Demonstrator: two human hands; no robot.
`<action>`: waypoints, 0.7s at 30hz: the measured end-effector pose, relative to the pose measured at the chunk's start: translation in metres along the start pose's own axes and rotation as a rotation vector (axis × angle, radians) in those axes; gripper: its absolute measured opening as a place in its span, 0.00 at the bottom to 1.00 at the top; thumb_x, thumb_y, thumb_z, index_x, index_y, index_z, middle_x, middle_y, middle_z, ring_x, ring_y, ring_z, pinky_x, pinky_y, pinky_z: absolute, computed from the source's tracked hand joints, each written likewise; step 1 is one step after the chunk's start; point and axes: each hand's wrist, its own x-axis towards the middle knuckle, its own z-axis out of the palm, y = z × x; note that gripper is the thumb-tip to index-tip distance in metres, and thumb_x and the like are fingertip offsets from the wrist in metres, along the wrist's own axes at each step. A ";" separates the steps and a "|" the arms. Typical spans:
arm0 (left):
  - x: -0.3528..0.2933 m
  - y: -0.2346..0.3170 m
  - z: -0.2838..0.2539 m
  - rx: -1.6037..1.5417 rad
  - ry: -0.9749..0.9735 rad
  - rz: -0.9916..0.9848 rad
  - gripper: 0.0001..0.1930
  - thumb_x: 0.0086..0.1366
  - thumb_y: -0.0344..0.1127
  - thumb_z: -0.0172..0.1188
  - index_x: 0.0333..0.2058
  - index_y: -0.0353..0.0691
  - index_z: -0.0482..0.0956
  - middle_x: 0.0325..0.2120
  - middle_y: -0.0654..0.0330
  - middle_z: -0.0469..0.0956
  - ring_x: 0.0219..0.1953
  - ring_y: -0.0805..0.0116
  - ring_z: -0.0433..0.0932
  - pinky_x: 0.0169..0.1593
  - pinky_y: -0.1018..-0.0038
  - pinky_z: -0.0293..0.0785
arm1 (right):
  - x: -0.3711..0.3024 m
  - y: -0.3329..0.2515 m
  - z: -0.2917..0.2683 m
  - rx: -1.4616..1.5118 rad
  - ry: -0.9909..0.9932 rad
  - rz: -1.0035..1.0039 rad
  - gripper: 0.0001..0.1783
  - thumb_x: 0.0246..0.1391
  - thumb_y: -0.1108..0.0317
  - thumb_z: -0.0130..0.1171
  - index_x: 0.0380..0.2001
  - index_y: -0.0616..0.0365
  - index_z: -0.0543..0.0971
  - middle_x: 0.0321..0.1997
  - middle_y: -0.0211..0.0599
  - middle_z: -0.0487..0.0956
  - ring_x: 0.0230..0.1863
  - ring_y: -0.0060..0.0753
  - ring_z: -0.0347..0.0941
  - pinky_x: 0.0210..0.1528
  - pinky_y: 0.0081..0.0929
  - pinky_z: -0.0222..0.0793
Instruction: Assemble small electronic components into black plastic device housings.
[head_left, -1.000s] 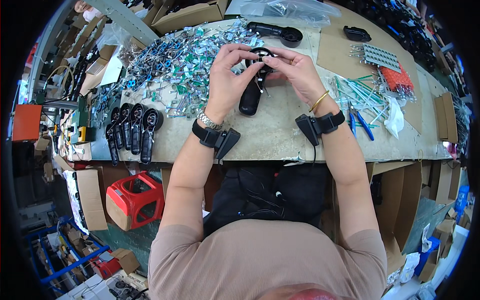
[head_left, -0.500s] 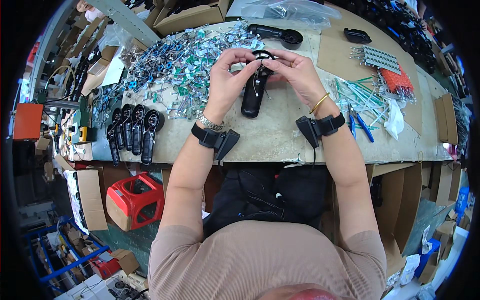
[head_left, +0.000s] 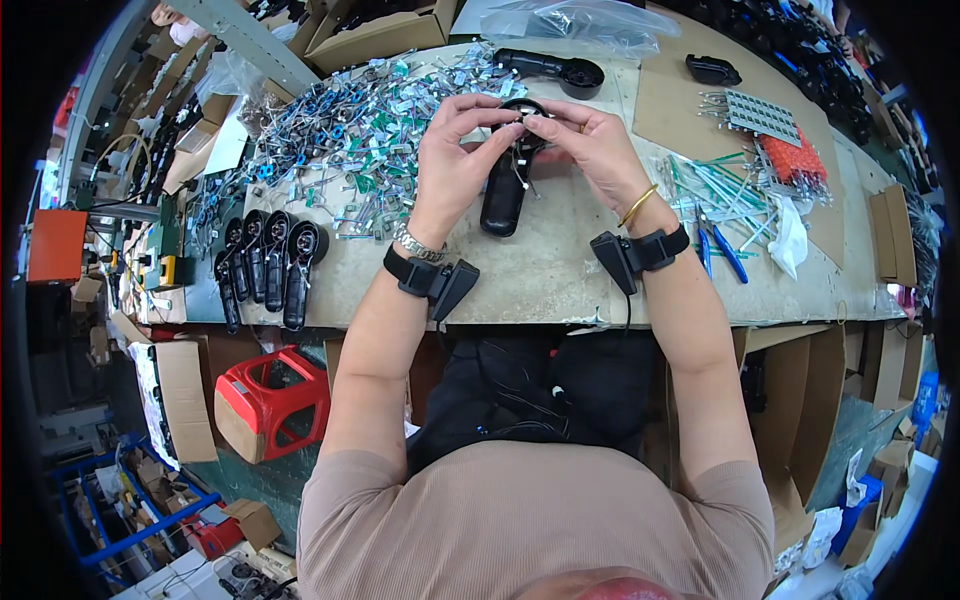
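A black handheld-fan housing (head_left: 503, 200), with a round head and a long handle, lies on the bench in front of me, handle toward me. My left hand (head_left: 452, 150) grips the left side of its round head, thumb and fingers bent inward. From the other side my right hand (head_left: 597, 152) closes on the same head, its thumb and forefinger meeting near the left thumb. Whatever small part sits between the fingertips is too hidden to make out. A thin wire with a white connector (head_left: 529, 184) hangs beside the handle.
Several similar housings (head_left: 297, 270) stand in a row at left. Behind them spreads a heap of wired circuit boards (head_left: 385, 150). Another black housing (head_left: 545, 68) lies at the back. Blue-handled pliers (head_left: 728, 252), green-and-white wires (head_left: 715, 195) and a red mesh bundle (head_left: 793, 165) are at right.
The loose wire with the white connector has swung from over the handle to its right side. Both hands stay at the round head, with only slight finger shifts.
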 end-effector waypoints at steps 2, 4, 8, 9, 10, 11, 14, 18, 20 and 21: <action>0.001 -0.005 0.000 0.015 0.000 0.023 0.11 0.60 0.33 0.70 0.43 0.45 0.88 0.48 0.59 0.77 0.51 0.71 0.76 0.40 0.77 0.82 | 0.001 0.001 -0.001 -0.001 -0.001 -0.005 0.24 0.59 0.66 0.67 0.57 0.65 0.77 0.48 0.35 0.83 0.44 0.21 0.80 0.42 0.20 0.78; 0.004 -0.009 -0.001 0.044 0.002 0.069 0.12 0.59 0.33 0.72 0.42 0.46 0.88 0.47 0.58 0.77 0.50 0.69 0.77 0.40 0.75 0.82 | 0.004 0.000 -0.001 -0.004 -0.004 -0.017 0.25 0.59 0.66 0.67 0.57 0.66 0.77 0.47 0.36 0.83 0.43 0.22 0.80 0.42 0.20 0.78; 0.006 -0.005 0.002 0.049 0.003 0.071 0.09 0.59 0.32 0.71 0.40 0.43 0.88 0.47 0.57 0.78 0.47 0.68 0.78 0.44 0.73 0.80 | 0.005 -0.003 -0.004 -0.031 0.001 0.008 0.25 0.59 0.67 0.67 0.57 0.67 0.77 0.46 0.36 0.83 0.41 0.21 0.80 0.41 0.19 0.78; 0.009 -0.006 0.001 0.050 0.008 0.076 0.09 0.59 0.32 0.71 0.40 0.43 0.88 0.47 0.57 0.78 0.47 0.68 0.78 0.44 0.73 0.80 | 0.007 -0.006 -0.004 -0.033 -0.003 0.003 0.25 0.59 0.67 0.67 0.57 0.67 0.77 0.46 0.36 0.83 0.41 0.21 0.80 0.41 0.19 0.78; 0.009 -0.009 -0.001 0.005 0.005 0.071 0.10 0.59 0.32 0.71 0.40 0.40 0.87 0.46 0.57 0.78 0.46 0.68 0.78 0.45 0.73 0.79 | 0.006 -0.007 -0.001 -0.035 0.005 0.002 0.24 0.59 0.68 0.67 0.56 0.67 0.77 0.46 0.36 0.83 0.41 0.21 0.80 0.40 0.19 0.77; 0.010 -0.013 -0.004 -0.038 0.004 0.069 0.11 0.59 0.32 0.71 0.40 0.38 0.86 0.45 0.58 0.78 0.46 0.68 0.78 0.46 0.74 0.78 | 0.005 -0.008 0.002 -0.037 0.011 -0.002 0.24 0.59 0.68 0.67 0.56 0.67 0.77 0.45 0.35 0.83 0.40 0.21 0.80 0.39 0.19 0.77; 0.005 -0.017 -0.002 -0.205 0.074 -0.042 0.14 0.61 0.33 0.70 0.45 0.36 0.82 0.43 0.60 0.79 0.45 0.72 0.78 0.44 0.76 0.77 | 0.008 -0.001 0.005 -0.069 -0.013 -0.047 0.24 0.58 0.68 0.67 0.56 0.67 0.78 0.45 0.37 0.83 0.42 0.22 0.80 0.38 0.19 0.77; 0.000 -0.003 -0.004 -0.419 -0.061 -0.420 0.21 0.65 0.36 0.68 0.54 0.37 0.76 0.40 0.64 0.80 0.41 0.77 0.79 0.40 0.80 0.76 | -0.002 -0.002 0.001 -0.052 -0.012 -0.022 0.21 0.59 0.70 0.66 0.55 0.65 0.78 0.45 0.35 0.84 0.41 0.21 0.80 0.37 0.18 0.76; -0.002 -0.005 -0.007 -0.699 -0.233 -0.593 0.20 0.65 0.36 0.68 0.52 0.37 0.77 0.39 0.65 0.80 0.36 0.79 0.79 0.38 0.82 0.75 | -0.006 -0.006 0.003 -0.028 -0.021 0.002 0.21 0.59 0.71 0.65 0.55 0.64 0.78 0.45 0.34 0.83 0.40 0.19 0.79 0.36 0.16 0.75; -0.003 -0.005 -0.009 -0.689 -0.216 -0.580 0.20 0.65 0.36 0.68 0.52 0.37 0.77 0.39 0.65 0.80 0.36 0.79 0.79 0.38 0.82 0.75 | -0.007 -0.007 0.005 -0.009 0.003 0.045 0.20 0.60 0.72 0.64 0.55 0.64 0.78 0.45 0.32 0.83 0.40 0.17 0.78 0.35 0.14 0.74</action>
